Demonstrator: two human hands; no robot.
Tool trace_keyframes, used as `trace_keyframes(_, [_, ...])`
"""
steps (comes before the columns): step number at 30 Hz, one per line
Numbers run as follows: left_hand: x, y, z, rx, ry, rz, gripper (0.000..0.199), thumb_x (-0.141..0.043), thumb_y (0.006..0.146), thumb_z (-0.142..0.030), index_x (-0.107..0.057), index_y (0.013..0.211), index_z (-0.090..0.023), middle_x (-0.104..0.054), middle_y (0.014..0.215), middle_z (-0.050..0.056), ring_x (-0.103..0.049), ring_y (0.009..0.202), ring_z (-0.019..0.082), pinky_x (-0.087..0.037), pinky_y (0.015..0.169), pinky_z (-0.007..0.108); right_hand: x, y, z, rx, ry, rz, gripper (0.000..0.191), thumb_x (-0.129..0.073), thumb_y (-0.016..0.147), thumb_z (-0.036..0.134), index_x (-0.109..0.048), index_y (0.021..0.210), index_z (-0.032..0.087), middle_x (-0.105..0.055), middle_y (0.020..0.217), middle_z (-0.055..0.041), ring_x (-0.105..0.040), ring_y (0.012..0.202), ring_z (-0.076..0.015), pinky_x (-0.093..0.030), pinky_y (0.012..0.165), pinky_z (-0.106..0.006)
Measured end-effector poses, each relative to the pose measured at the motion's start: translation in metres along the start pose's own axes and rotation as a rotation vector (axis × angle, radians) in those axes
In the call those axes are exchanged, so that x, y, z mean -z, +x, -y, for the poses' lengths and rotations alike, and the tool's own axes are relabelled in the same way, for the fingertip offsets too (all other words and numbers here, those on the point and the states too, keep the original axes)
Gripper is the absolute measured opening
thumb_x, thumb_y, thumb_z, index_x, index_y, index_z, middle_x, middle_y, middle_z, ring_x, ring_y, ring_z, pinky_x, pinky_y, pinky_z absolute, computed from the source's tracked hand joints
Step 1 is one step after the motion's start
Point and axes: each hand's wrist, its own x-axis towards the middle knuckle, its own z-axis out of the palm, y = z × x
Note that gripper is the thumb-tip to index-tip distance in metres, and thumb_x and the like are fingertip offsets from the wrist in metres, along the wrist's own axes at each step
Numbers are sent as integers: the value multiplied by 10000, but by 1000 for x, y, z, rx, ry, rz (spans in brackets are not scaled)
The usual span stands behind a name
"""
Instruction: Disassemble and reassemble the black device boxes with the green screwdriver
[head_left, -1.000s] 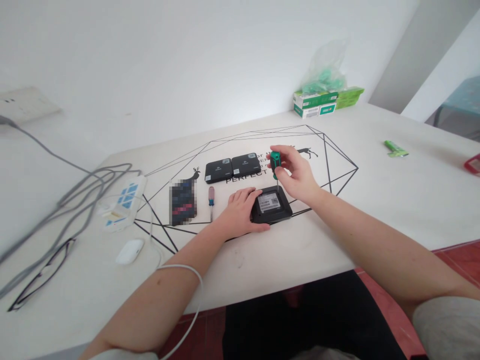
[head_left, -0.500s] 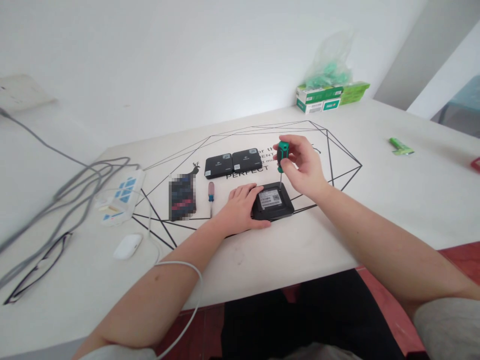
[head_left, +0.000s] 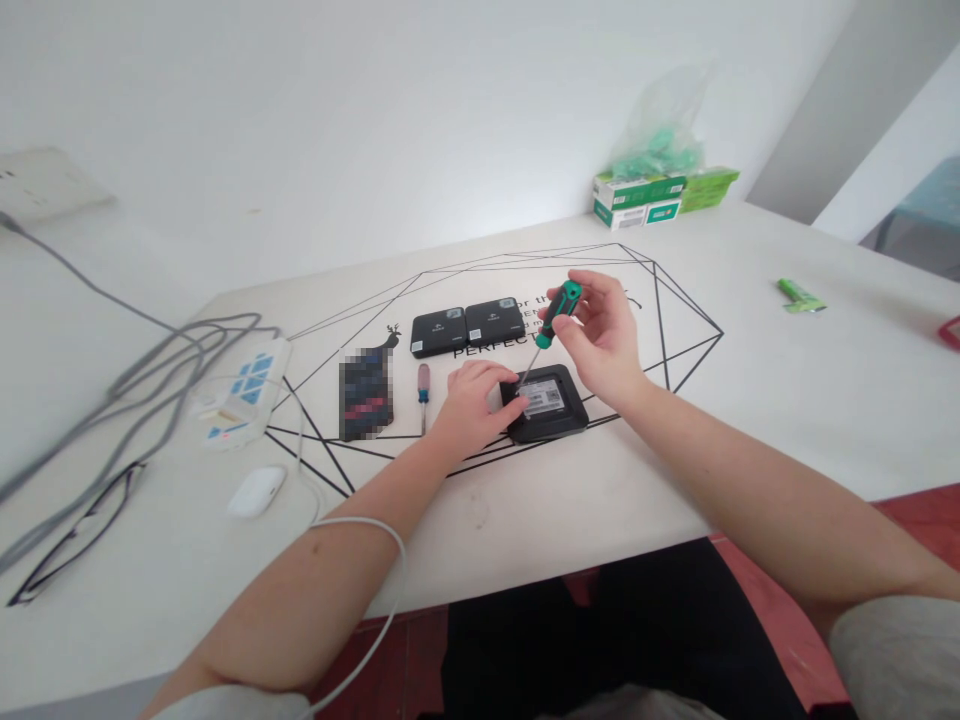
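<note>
A black square electronic device (head_left: 566, 418) with a white label lies flat on the table. My left hand (head_left: 480, 408) is at its left side, the thumb on the casing and the index finger at the far-left corner, gripping that edge. In my right hand (head_left: 604, 340) is a green-and-black screwdriver (head_left: 559, 315), held by the handle in closed fingers. Its shaft slants down to the left, and the tip meets the device's far-left corner close to my left fingertips. Whether a screw sits under the tip is too small to see.
Two similar black devices (head_left: 439, 333) stand behind. A second screwdriver (head_left: 424, 392) and a pixelated dark item (head_left: 365, 395) lie left. Farther left are a power strip (head_left: 251, 390), a white case (head_left: 256, 492), glasses (head_left: 79, 535) and cables. Green boxes (head_left: 637, 190) stand at the back right.
The screwdriver has gone from the device's far-right corner to its far-left one and now leans instead of standing upright. My left hand's thumb has moved up towards the tip.
</note>
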Motion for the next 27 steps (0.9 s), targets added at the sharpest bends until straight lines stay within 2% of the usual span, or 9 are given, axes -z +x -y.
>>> trace_keyframes(4, [1,3,2,34,64,25,189,-627,1004,-354,-726,883,-248,-771,1054,45,-661,1114,265,-430,1087,486,-2,-1,-3,40,-25,-6,486,-619,1006,560,-416,1401,361,-647,1273,-91,-744,1057,-239,-695,898,-494])
trace_keyframes(7, [1,7,11,102,123,-25,195,-602,999,-330,-723,875,-240,-773,1051,49,-669,1105,271,-423,1078,496,-1,1,-5,72,-42,-59,474,-647,994,545,-438,1376,358,-650,1238,-80,-743,1055,-234,-682,939,-499])
trace_keyframes(9, [2,11,19,202,193,-73,194,-587,985,-311,-716,864,-231,-767,1028,63,-671,1106,293,-420,1086,528,0,2,-6,65,-56,-75,485,-658,985,551,-442,1370,351,-654,1229,-80,-742,1050,-232,-678,949,-499])
trace_keyframes(14, [2,16,38,411,299,-106,182,-557,954,-272,-733,961,-225,-744,1144,126,-648,1176,369,-485,1018,571,-4,-3,-9,7,-73,-45,480,-657,987,526,-440,1372,341,-661,1203,-76,-728,1050,-220,-690,849,-425])
trace_keyframes(16, [1,14,38,407,313,-135,201,-538,949,-250,-725,1013,-210,-724,1178,145,-649,1169,373,-502,1014,566,-6,-6,-11,4,-52,-35,460,-664,986,492,-448,1364,342,-657,1200,-66,-727,1038,-204,-686,819,-389])
trace_keyframes(19, [-1,8,30,291,240,-146,204,-519,959,-255,-685,1068,-213,-708,1140,121,-659,1145,321,-513,1050,502,-8,-7,-12,8,-48,-22,456,-661,985,462,-455,1373,339,-655,1220,-67,-722,1038,-198,-684,830,-385])
trace_keyframes(22, [-4,-1,14,163,133,-11,301,-530,997,-395,-650,1191,-199,-691,1222,132,-628,1223,310,-498,1093,482,-10,-6,-12,-8,-60,-28,468,-654,982,456,-468,1394,332,-660,1238,-78,-714,1038,-200,-686,826,-385])
trace_keyframes(25, [-3,-7,-1,85,152,201,628,-530,1001,-579,-538,1446,-137,-603,1445,209,-515,1385,398,-403,1165,603,-14,-5,-11,-15,-76,-37,461,-656,973,434,-506,1395,324,-663,1276,-90,-706,1061,-207,-682,840,-393])
trace_keyframes(27, [-1,-9,-5,64,148,299,894,-618,917,-718,-435,1567,-132,-515,1555,238,-444,1456,444,-341,1201,648,-16,-4,-10,1,-102,-23,452,-657,970,410,-531,1393,315,-662,1310,-101,-698,1096,-217,-676,864,-402])
